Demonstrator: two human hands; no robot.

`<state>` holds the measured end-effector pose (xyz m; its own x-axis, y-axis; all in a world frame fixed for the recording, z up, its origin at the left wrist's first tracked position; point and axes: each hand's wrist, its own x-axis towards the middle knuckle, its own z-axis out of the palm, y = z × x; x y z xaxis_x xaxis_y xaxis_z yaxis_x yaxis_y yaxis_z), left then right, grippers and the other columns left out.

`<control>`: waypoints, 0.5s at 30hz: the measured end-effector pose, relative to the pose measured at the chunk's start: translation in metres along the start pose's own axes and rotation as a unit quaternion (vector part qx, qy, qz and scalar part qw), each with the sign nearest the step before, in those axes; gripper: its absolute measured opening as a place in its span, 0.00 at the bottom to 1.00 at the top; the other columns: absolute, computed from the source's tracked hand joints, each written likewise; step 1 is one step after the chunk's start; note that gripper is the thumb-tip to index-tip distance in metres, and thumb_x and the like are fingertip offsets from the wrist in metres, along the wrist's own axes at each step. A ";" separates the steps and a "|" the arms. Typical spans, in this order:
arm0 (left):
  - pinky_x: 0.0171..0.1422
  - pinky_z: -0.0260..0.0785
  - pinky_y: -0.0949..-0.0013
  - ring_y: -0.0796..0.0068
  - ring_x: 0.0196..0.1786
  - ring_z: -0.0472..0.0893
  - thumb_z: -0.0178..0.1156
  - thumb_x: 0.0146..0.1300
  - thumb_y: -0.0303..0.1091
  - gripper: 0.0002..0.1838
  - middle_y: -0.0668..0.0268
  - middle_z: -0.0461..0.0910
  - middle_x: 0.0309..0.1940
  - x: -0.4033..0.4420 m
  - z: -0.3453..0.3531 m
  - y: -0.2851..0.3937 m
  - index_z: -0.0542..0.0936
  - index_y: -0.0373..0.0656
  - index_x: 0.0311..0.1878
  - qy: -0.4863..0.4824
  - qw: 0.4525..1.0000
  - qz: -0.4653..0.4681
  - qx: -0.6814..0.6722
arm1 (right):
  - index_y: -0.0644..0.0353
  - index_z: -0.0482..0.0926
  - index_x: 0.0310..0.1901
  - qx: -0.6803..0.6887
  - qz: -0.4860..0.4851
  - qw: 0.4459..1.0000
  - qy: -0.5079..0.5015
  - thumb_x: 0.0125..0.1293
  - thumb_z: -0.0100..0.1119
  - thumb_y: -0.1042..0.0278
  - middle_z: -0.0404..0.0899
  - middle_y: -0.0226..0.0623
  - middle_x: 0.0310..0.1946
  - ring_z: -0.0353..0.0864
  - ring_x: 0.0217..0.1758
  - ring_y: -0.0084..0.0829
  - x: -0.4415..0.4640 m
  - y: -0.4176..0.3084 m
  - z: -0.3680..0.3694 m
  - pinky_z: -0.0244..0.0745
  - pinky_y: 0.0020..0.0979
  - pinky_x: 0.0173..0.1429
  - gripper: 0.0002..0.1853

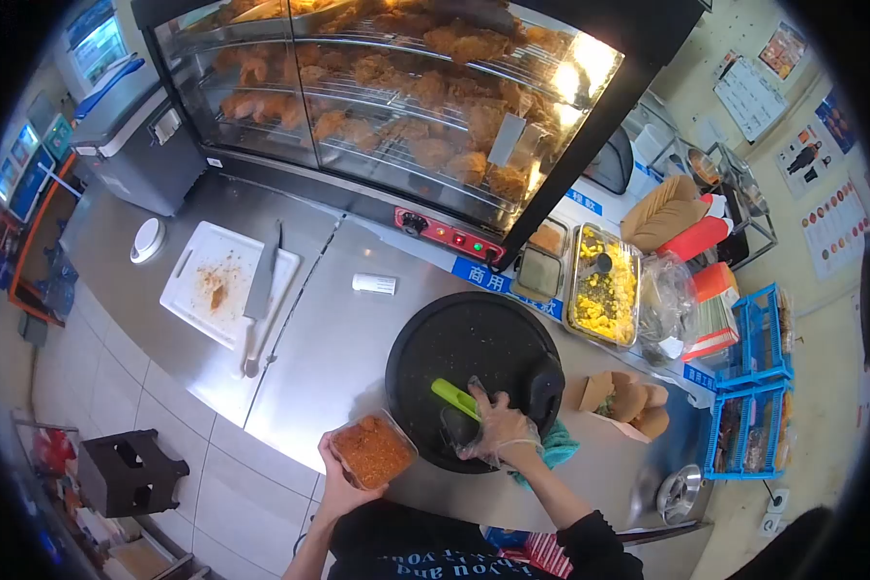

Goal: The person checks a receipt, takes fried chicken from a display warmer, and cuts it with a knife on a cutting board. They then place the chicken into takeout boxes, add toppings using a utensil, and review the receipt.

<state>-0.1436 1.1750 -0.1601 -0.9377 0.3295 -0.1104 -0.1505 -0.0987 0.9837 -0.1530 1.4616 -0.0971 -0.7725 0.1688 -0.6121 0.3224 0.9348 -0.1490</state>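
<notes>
My left hand (343, 486) is wrapped around the side of a clear square tub (375, 450) filled with coarse orange-red seasoning. A clear plastic glove covers my right hand (501, 427), which is over a large round black lid-like surface (454, 333). Its fingers are curled at a tool with a bright green handle (454, 397); the working end is not clearly visible. A black raised part (546, 385) stands at the right of the round surface. Partly under my right wrist lies a teal cloth (556, 449).
A glass warming cabinet (396, 106) of fried chicken stands behind. On the left are a white cutting board (198, 266) and a knife (264, 275). To the right sit a tray of yellow food (604, 290), filled buns (633, 401) and blue baskets (749, 425).
</notes>
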 end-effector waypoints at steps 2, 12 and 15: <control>0.69 0.60 0.60 0.64 0.65 0.64 0.78 0.34 0.33 0.61 0.57 0.58 0.58 0.003 -0.003 -0.006 0.42 0.44 0.65 -0.011 1.000 -0.001 -0.015 | 0.41 0.47 0.72 0.023 0.050 0.998 -0.021 0.32 0.80 0.45 0.60 0.55 0.59 0.79 0.50 0.57 -0.004 -0.002 -0.001 0.76 0.49 0.54 0.65; 0.72 0.55 0.60 0.63 0.68 0.60 0.79 0.34 0.34 0.63 0.55 0.56 0.61 0.028 0.005 0.005 0.41 0.42 0.68 -0.126 0.992 -0.008 0.005 | 0.58 0.81 0.35 0.270 0.016 0.902 0.335 0.50 0.70 0.62 0.81 0.40 0.29 0.81 0.33 0.44 -0.053 0.029 -0.019 0.73 0.42 0.39 0.12; 0.72 0.54 0.62 0.63 0.68 0.60 0.78 0.35 0.34 0.64 0.55 0.56 0.62 0.052 0.027 0.023 0.40 0.41 0.69 -0.194 0.980 0.020 0.043 | 0.54 0.84 0.38 0.222 -0.248 0.795 0.507 0.46 0.68 0.68 0.81 0.36 0.29 0.80 0.30 0.41 -0.068 0.013 -0.033 0.75 0.39 0.36 0.14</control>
<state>-0.1870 1.2155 -0.1398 -0.7500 0.6609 -0.0250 -0.0735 -0.0457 0.9962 -0.1142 1.4729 -0.0324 -0.8363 0.1901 0.5143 -0.1714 0.8003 -0.5745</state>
